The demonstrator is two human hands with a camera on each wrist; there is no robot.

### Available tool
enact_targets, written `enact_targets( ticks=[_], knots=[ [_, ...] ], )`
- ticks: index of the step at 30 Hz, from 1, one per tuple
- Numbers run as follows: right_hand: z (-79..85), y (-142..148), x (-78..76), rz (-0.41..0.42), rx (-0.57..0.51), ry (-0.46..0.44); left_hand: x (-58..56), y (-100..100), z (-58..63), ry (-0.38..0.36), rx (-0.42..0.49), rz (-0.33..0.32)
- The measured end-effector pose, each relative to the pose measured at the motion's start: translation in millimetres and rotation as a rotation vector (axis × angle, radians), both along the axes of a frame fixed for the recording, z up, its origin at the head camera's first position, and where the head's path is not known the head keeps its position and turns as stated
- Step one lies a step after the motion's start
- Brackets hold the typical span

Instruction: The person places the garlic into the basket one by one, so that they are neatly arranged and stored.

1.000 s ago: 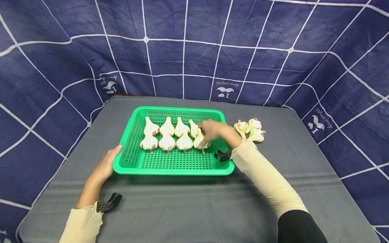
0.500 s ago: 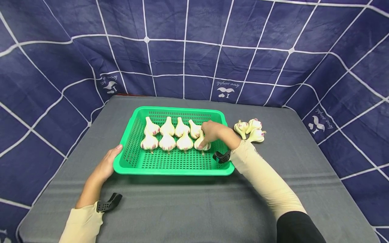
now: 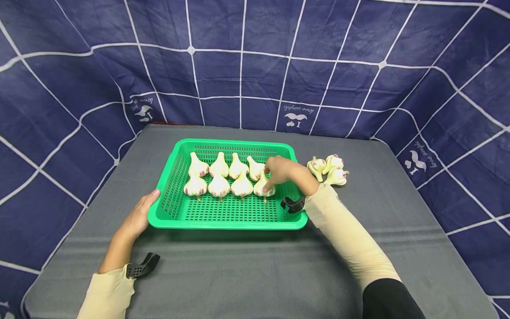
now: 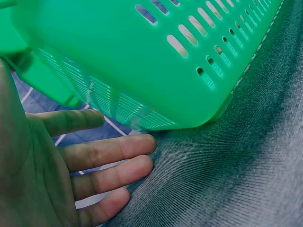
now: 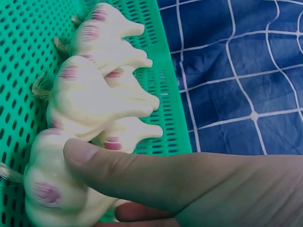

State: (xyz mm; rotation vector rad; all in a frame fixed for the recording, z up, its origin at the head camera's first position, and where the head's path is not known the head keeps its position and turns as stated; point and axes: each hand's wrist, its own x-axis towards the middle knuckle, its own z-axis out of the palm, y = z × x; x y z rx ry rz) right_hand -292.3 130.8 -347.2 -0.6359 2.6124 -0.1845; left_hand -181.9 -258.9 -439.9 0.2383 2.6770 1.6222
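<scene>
A green plastic basket (image 3: 223, 225) holds two rows of whole garlic bulbs (image 3: 219, 187), white with purple streaks. My right hand (image 3: 282, 170) is inside its right part, gripping the rightmost front garlic bulb (image 5: 49, 187). The thumb lies on top of that bulb, and the other fingers are mostly hidden beneath it. At the basket's left side, my left hand (image 3: 141, 213) touches the rim. Its fingers (image 4: 111, 151) extend nearly straight beside the outer wall in the left wrist view, and its thumb is mostly out of that view.
Three more garlic bulbs (image 3: 336, 177) lie grouped on the grey cloth-covered table (image 3: 255, 274), right of the basket. A blue cloth (image 3: 263, 75) with white grid lines hangs behind and along both sides. Black wrist straps (image 3: 143, 266) sit on both arms.
Very little differs. My right hand shifts slightly with the front right garlic bulb, still gripping it. The left hand stays at the basket's left rim.
</scene>
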Motion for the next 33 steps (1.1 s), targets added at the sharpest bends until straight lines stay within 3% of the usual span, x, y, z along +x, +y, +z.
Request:
enact_targets(
  ticks=[6,10,17,24,33],
  knots=[
    [4.3,5.1,-0.2,0.010,-0.018,-0.004,-0.9,-0.6,-1.8,-0.008,-0.016,0.027],
    [9.1,10.1,1.7,0.010,-0.044,-0.011,-2.3,-0.1,-2.4,0.001,0.012,0.001],
    [21.4,22.6,7.8,0.002,-0.148,0.024,-1.7,-0.9,-3.2,-0.016,0.019,0.026],
    [24.2,35.6,12.0,0.036,-0.250,0.101,-1.4,-1.7,-2.0,-0.017,0.003,0.024],
    [19.1,49.1,22.3,0.021,-0.394,0.206,2.1,-1.4,0.8,-0.109,-0.080,0.054]
  ],
)
